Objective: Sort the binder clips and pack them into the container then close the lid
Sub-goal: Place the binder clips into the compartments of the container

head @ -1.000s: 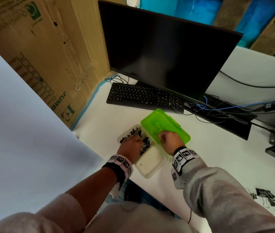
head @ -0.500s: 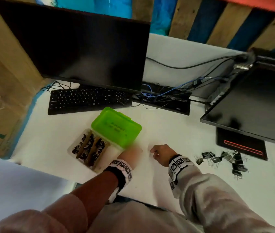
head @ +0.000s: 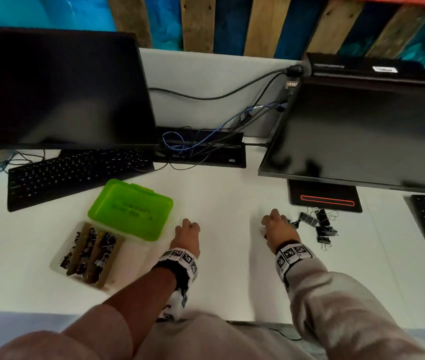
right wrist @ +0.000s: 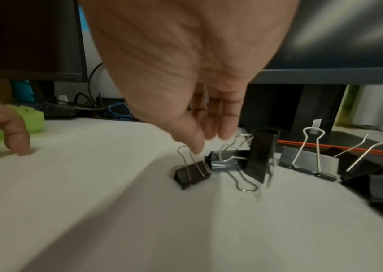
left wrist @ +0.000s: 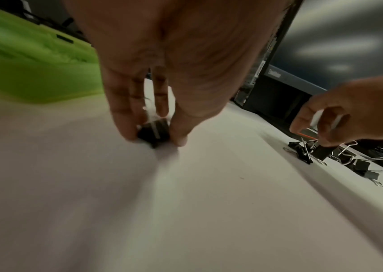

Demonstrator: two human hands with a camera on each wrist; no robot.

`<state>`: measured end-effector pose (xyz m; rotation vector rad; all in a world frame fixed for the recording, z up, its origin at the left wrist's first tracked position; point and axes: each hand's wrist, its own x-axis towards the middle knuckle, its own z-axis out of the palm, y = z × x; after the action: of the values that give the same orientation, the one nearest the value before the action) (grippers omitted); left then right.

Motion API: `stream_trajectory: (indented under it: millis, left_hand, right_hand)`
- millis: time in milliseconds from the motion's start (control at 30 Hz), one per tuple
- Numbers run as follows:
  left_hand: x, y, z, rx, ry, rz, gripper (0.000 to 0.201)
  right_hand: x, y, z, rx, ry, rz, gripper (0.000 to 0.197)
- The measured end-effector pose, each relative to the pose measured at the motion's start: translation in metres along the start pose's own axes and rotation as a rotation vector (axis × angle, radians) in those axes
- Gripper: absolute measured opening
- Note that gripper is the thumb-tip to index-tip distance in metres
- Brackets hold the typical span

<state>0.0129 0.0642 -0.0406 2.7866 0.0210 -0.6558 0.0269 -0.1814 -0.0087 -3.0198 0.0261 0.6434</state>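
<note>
Nearest the person, two forearms reach out over the white desk (head: 221, 255): the left one bare with its sleeve pushed up, the right one in a grey sleeve (head: 341, 302), each with a marker-patterned wristband.

The left hand (head: 187, 236) is lowered to the desk just right of the container. In the left wrist view its fingertips (left wrist: 125, 128) and thumb pinch a small black clip (left wrist: 154, 131) that rests on the surface.

The right hand (head: 277, 229) is at the near edge of the loose pile of binder clips (head: 319, 227). In the right wrist view its fingers hang down, relaxed and almost straight, with the thumb tip touching the wire handle of a small binder clip (right wrist: 193, 174) that sits on the desk; nothing is gripped there. The left wrist view is too blurred to show more.

The clear container (head: 62, 258) lies on the left part of the desk, well apart from the pile. Its green lid (head: 130, 207) is raised open at the far side, and black clips lie inside in rows between brownish dividers (head: 78, 249).

Beyond these are a black keyboard (head: 76, 175), a dark monitor (head: 58, 87) on the left, a tangle of cables (head: 201, 144), a second dark monitor (head: 362, 131) on the right, and a wall of wooden and blue planks (head: 232, 22).
</note>
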Motion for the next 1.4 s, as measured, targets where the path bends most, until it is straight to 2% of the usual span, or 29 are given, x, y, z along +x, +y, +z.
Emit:
stream_trajectory:
  millis: [100,167,267,333,467,533,667,733,867,933,1033,1167,1400]
  left_hand:
    - [0.004,0.008,0.005,-0.074,-0.026,0.127,0.041]
    - [0.005,0.009,0.008,-0.126,-0.004,0.171,0.037]
    - [0.003,0.004,0.009,-0.15,0.032,0.139,0.033]
    - [-0.001,-0.002,0.007,-0.213,-0.002,0.124,0.028]
    - [-0.014,-0.023,-0.007,-0.343,0.001,0.103,0.023]
    - [-0.022,-0.034,-0.019,-0.388,0.064,0.151,0.019]
    - [-0.041,-0.068,-0.043,-0.438,0.302,0.16,0.011]
    - [-0.053,-0.092,-0.051,-0.453,0.426,0.091,0.009]
    - [-0.083,-0.148,-0.06,-0.537,0.59,-0.177,0.028]
    - [-0.101,-0.175,-0.06,-0.591,0.583,-0.262,0.024]
    - [-0.124,-0.203,-0.054,-0.623,0.481,-0.371,0.014]
    - [-0.139,-0.212,-0.044,-0.627,0.434,-0.387,0.017]
    - [-0.135,-0.215,-0.038,-0.611,0.348,-0.348,0.026]
  right_hand:
    - [0.0,0.005,0.008,-0.032,-0.067,0.009,0.029]
    - [0.002,-0.001,0.015,0.011,-0.121,-0.042,0.026]
    - [0.001,-0.026,0.017,0.075,-0.198,-0.147,0.017]
    - [-0.002,-0.05,0.015,0.081,-0.244,-0.214,0.015]
    - [0.0,-0.098,0.001,0.196,-0.182,-0.373,0.015]
    - [0.006,-0.124,-0.011,0.286,-0.126,-0.454,0.013]
    - [0.018,-0.187,-0.033,0.442,-0.059,-0.591,0.006]
    - [0.021,-0.221,-0.039,0.467,-0.031,-0.685,0.006]
    - [0.018,-0.29,-0.034,0.384,-0.048,-0.88,0.011]
    - [0.013,-0.319,-0.024,0.287,-0.069,-0.968,0.015]
    - [0.004,-0.35,-0.01,0.109,-0.114,-1.051,0.02]
    - [-0.005,-0.369,0.0,-0.237,-0.108,-1.124,0.021]
    - [-0.011,-0.383,0.016,-0.328,-0.242,-1.024,0.025]
